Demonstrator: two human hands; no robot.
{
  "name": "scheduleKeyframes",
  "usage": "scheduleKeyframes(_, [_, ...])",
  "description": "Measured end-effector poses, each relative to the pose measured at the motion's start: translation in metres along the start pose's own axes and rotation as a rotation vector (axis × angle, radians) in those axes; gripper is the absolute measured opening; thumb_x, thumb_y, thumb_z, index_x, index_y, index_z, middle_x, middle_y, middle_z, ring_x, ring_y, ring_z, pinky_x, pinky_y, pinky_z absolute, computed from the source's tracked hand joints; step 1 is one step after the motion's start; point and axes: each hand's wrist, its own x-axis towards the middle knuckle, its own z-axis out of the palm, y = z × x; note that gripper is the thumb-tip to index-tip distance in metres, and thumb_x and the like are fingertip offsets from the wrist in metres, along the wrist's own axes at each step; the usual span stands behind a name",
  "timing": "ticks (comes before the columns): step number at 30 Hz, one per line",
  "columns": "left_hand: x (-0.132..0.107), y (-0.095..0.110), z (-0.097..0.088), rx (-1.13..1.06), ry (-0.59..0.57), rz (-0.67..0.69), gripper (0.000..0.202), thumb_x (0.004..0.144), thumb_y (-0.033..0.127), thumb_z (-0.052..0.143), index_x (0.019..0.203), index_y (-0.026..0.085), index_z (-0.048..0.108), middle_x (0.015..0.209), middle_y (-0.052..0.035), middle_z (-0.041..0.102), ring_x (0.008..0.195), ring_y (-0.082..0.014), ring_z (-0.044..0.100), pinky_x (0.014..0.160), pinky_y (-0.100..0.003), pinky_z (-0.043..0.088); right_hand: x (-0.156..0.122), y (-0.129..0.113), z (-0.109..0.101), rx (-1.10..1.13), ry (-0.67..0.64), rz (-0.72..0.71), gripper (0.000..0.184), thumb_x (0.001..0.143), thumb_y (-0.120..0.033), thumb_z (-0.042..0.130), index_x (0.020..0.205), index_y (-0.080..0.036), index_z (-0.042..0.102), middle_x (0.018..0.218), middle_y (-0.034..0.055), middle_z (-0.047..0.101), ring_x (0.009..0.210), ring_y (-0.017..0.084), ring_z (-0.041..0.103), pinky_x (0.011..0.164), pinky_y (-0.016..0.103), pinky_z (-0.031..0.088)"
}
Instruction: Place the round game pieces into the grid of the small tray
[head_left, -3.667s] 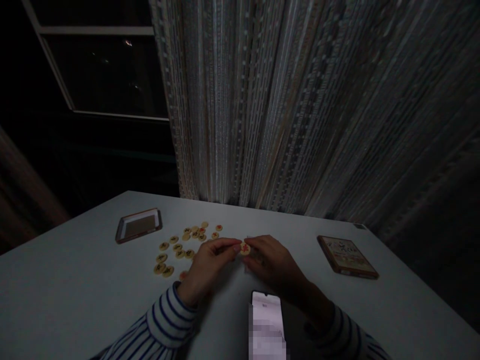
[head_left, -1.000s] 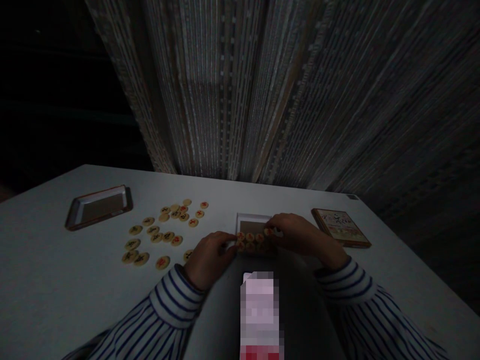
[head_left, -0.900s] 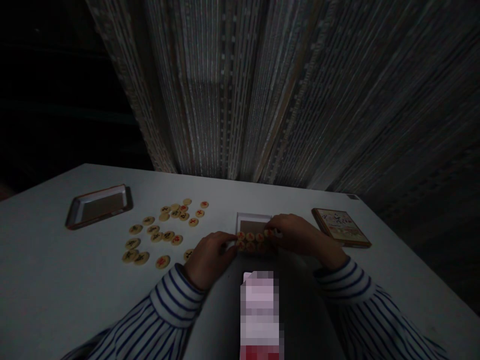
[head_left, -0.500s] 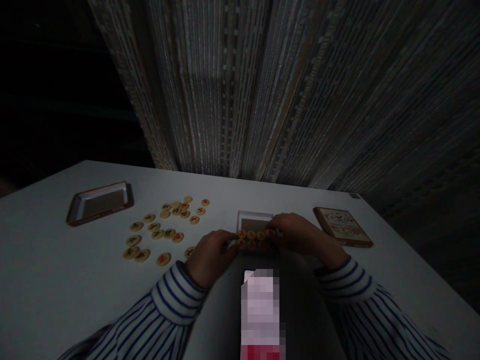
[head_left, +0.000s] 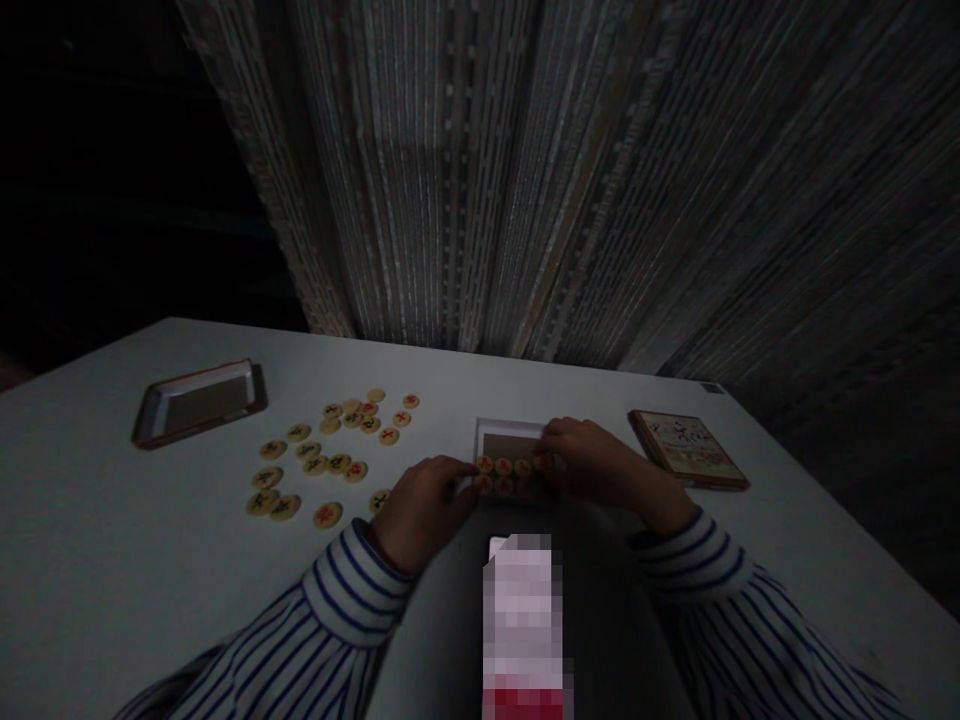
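Observation:
A shallow open box (head_left: 511, 428) lies in front of me with two rows of round Chinese chess pieces (head_left: 503, 466) in its near half; those in the far row show red characters. My left hand (head_left: 424, 508) has its thumb and forefinger closed at the box's left edge, by the end pieces. Over the right end, my right hand (head_left: 592, 465) is curled, its fingertips around the last piece (head_left: 544, 462) of the far row. Those fingers partly hide that piece and the box's right wall.
Loose chess pieces (head_left: 307, 451), with black or red characters, are scattered left of the box. An empty tray-like lid (head_left: 199, 400) lies far left. A flat decorated box (head_left: 690, 447) is at the right. A phone (head_left: 521, 620), its screen pixelated, is nearest me. Curtains (head_left: 480, 180) hang behind the table.
Hardly anything differs. My right fingers have shifted slightly at the right end of the far row, and the view has tilted a little. My left hand stays at the box edge.

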Motion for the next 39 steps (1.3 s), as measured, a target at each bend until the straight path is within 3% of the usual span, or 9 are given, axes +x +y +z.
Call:
scheduleKeyframes(21, [0.000,-0.001,0.001,-0.031,0.030,-0.004,0.024,0.080,0.029,0.053,0.096,0.017,0.067,0.090,-0.0064,0.070,0.084,-0.0192,0.064,0.073,-0.030,0.050,0.000,0.004,0.005,0.020,-0.002,-0.042,0.023,0.079,-0.021,0.052,0.096,-0.018,0.067,0.096,0.0100,0.061,0.087,0.021,0.056,0.069,0.030,0.041])
scheduleKeyframes(30, [0.000,-0.001,0.001,-0.006,0.037,0.012,0.025,0.079,0.028,0.053,0.096,0.016,0.067,0.087,-0.0069,0.070,0.080,-0.0191,0.063,0.071,-0.030,0.050,-0.001,0.010,0.012,0.031,0.053,-0.058,0.022,0.080,-0.025,0.053,0.097,-0.019,0.065,0.096,0.0083,0.060,0.085,0.020,0.055,0.069,0.030,0.040])
scheduleKeyframes(39, [-0.001,0.000,0.000,-0.018,0.028,0.001,0.025,0.079,0.028,0.053,0.096,0.015,0.066,0.089,-0.0079,0.069,0.080,-0.0191,0.063,0.070,-0.031,0.050,-0.001,0.009,0.008,0.049,0.001,-0.068,0.023,0.078,-0.020,0.054,0.099,-0.020,0.065,0.098,0.0087,0.059,0.087,0.019,0.054,0.071,0.029,0.040])
